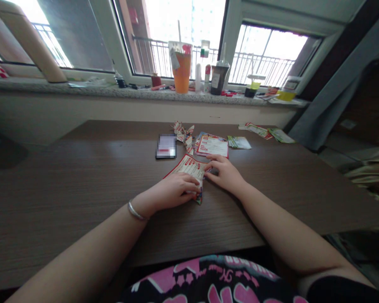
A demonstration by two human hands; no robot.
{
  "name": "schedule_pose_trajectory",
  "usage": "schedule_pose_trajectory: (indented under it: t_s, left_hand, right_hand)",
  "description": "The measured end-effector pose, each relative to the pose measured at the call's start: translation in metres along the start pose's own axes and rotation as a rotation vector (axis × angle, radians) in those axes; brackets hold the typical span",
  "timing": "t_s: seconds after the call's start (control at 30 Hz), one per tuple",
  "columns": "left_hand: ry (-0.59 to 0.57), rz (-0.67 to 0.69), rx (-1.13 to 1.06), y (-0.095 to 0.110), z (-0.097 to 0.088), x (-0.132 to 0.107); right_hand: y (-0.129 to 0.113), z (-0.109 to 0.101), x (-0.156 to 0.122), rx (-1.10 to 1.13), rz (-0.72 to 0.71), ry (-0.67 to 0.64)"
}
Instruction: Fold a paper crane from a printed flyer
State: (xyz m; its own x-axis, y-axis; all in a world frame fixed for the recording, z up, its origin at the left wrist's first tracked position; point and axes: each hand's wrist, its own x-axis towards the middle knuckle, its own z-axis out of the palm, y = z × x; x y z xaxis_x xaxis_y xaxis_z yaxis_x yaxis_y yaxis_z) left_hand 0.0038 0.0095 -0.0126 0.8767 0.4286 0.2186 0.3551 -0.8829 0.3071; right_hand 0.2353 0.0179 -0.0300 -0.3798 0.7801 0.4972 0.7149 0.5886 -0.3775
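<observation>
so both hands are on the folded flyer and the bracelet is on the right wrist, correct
Not quite. The left hand and right hand are both on the flyer, but the bracelet is on the left wrist, as the head view shows.

Dark wood-grain table (66,189). Frame centre: phone (166,146), folded leaflet (189,165), leaflet stack (212,146), paper folds (183,132). Upper right: loose leaflets (239,142).

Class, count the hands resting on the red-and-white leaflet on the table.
2. The left hand presses the leaflet at its near end; the right hand touches its right edge. No others visible.
</observation>
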Motion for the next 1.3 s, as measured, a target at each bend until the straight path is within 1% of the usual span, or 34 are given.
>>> schedule_pose_trajectory:
  t_s: [0.17, 0.4, 0.53, 0.73, 0.83, 1.03, 1.3]
  left_hand:
    - [-0.018, -0.012, 0.022, 0.001, 0.000, 0.000]
    - [-0.014, 0.000, 0.032, 0.000, 0.001, 0.000]
    - [-0.013, 0.016, 0.040, 0.002, 0.000, 0.001]
    - [0.005, 0.025, 0.069, 0.001, 0.002, 0.000]
    - [0.010, 0.026, 0.084, 0.000, 0.004, -0.001]
    - [0.004, 0.030, 0.130, 0.001, 0.003, -0.001]
    - [0.018, 0.006, 0.122, -0.001, 0.003, -0.003]
  right_hand:
    - [0.005, 0.002, 0.002, 0.012, 0.055, -0.012]
    - [-0.001, -0.001, 0.003, 0.014, 0.120, -0.006]
    - [-0.002, -0.001, 0.003, 0.009, 0.107, 0.024]
    - [-0.004, -0.001, 0.002, -0.004, 0.049, 0.065]
    - [-0.005, -0.001, 0.001, -0.021, 0.047, 0.076]
    - [-0.009, -0.002, 0.000, -0.019, 0.057, 0.068]
    - [-0.012, -0.004, 0.000, 0.015, 0.084, 0.036]
